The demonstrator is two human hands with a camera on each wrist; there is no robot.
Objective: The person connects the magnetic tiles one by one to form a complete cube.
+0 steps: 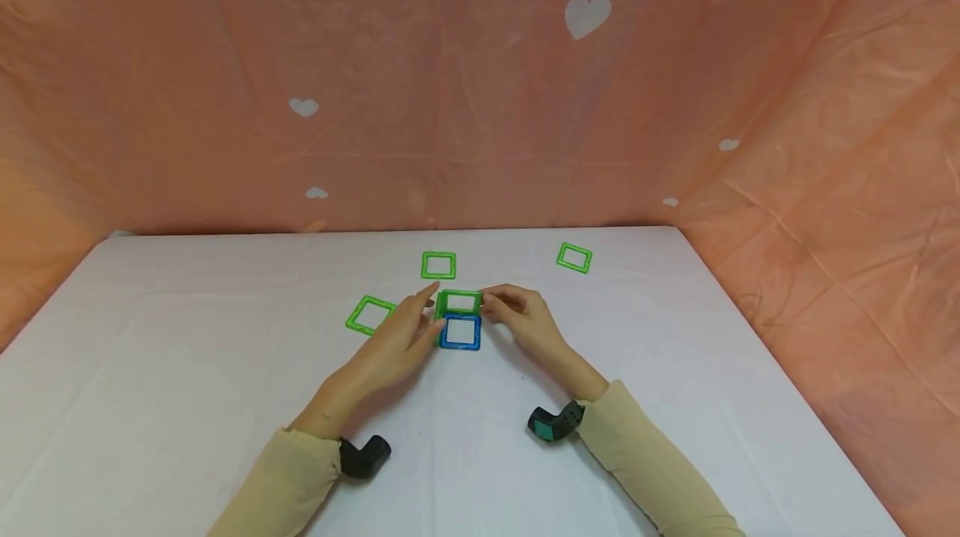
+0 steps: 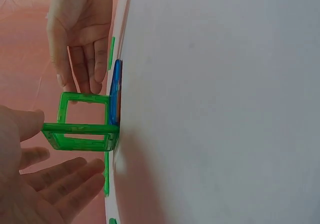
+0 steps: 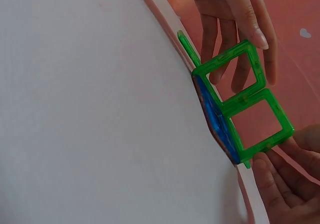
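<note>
A blue square frame tile lies flat on the white table in the head view. Two green square frame tiles stand upright on its edges: a back tile and a left side tile, meeting at a corner. My left hand is beside the side tile, its thumb at the tile's top corner and its fingers extended, spread apart from it in the left wrist view. My right hand pinches the outer edge of the back tile between thumb and fingers.
More green square tiles lie flat on the table: one tile behind the build, another tile partly behind my left hand, and a third tile at the back right. An orange curtain hangs behind the table.
</note>
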